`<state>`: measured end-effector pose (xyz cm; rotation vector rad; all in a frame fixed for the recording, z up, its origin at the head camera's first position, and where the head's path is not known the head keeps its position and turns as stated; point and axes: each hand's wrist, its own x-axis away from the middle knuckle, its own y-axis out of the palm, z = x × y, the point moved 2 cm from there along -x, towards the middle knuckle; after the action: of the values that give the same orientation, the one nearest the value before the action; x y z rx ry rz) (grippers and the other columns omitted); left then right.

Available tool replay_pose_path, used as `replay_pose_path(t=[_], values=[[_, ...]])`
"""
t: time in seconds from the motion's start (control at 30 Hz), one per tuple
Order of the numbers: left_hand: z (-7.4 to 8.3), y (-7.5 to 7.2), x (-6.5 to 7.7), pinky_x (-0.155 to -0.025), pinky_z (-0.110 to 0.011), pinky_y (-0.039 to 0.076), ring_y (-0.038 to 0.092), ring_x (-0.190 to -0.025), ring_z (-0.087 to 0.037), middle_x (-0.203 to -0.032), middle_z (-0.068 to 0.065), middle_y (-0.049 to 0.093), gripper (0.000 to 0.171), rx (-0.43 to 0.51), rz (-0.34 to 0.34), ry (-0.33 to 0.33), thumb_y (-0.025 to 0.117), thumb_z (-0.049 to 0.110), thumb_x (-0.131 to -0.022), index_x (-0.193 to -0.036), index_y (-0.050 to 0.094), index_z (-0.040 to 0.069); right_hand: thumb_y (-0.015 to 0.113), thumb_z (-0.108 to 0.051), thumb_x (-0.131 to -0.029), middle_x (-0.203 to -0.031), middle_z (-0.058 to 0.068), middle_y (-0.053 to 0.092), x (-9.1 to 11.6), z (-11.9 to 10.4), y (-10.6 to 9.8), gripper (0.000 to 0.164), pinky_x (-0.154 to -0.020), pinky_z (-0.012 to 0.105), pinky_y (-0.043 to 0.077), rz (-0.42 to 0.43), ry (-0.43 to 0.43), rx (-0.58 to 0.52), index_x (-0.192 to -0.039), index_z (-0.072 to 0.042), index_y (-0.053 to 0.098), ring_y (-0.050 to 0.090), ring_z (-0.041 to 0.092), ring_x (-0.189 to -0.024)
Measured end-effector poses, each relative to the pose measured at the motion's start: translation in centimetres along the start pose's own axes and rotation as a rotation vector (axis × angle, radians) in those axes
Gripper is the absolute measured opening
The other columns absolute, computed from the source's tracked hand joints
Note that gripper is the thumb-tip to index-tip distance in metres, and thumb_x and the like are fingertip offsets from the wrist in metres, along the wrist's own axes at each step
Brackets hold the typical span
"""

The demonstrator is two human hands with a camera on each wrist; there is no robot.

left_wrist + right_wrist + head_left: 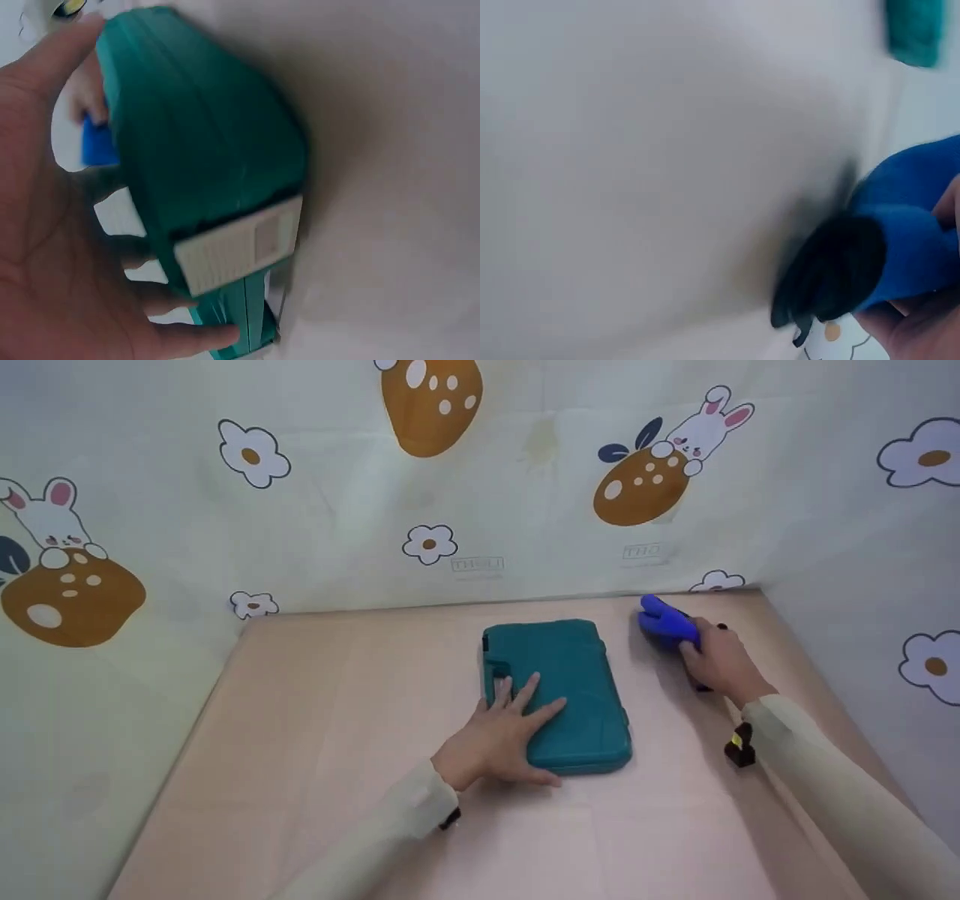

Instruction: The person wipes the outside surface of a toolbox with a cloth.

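Note:
A teal plastic carrying case (574,682) lies flat on the table. My left hand (499,739) rests on its near left corner with the fingers spread over the lid. The left wrist view shows the case's side (210,127) close up, with a pale ribbed latch (240,247) on it. To the right of the case, my right hand (724,660) grips a rounded blue object (667,622) with black parts. In the right wrist view this object's black end (832,270) is blurred, and its exact kind cannot be made out.
The light table (337,697) reaches back to a wall sheet (337,510) printed with rabbits and flowers. Similar sheeting (855,555) stands along the right side, near the right arm. A small black device (741,746) hangs at the right wrist.

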<state>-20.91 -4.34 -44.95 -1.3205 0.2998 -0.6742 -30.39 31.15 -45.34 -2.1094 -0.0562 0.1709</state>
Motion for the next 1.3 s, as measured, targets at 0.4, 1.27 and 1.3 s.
replay_pose_path(t=[0.4,1.27,1.3], values=[[-0.3,0.7,-0.8,-0.108,-0.074,0.019,0.021,-0.146,-0.051,-0.169,-0.012,0.000,0.106,0.008,0.045,0.040,0.077,0.065,-0.080,-0.163,0.017,0.040,0.042,-0.016,-0.105,-0.123,0.026,0.061,-2.1,-5.8,-1.9,0.036,-0.093,0.051,0.050,0.207,0.025,-0.470,-0.125,0.011,0.057,0.061,0.038,-0.107],[-0.1,0.8,-0.9,-0.110,-0.072,0.008,0.023,-0.145,-0.050,-0.169,-0.010,-0.006,0.104,0.054,0.004,0.020,0.077,0.061,-0.083,-0.163,0.014,0.040,0.066,-0.011,-0.097,-0.164,0.022,0.022,-2.3,-13.1,5.6,0.074,-0.115,0.059,0.019,-0.309,-0.290,0.189,-0.160,-0.003,0.028,0.014,0.041,-0.150],[-0.1,0.8,-0.9,-0.111,-0.072,0.008,0.023,-0.145,-0.050,-0.169,-0.010,-0.006,0.104,0.057,0.004,0.020,0.077,0.060,-0.083,-0.163,0.014,0.041,0.065,-0.009,-0.097,-0.164,0.022,0.023,-2.4,-13.1,5.7,0.073,-0.115,0.059,0.019,-0.309,-0.289,0.193,-0.160,-0.004,0.029,0.014,0.041,-0.151]])
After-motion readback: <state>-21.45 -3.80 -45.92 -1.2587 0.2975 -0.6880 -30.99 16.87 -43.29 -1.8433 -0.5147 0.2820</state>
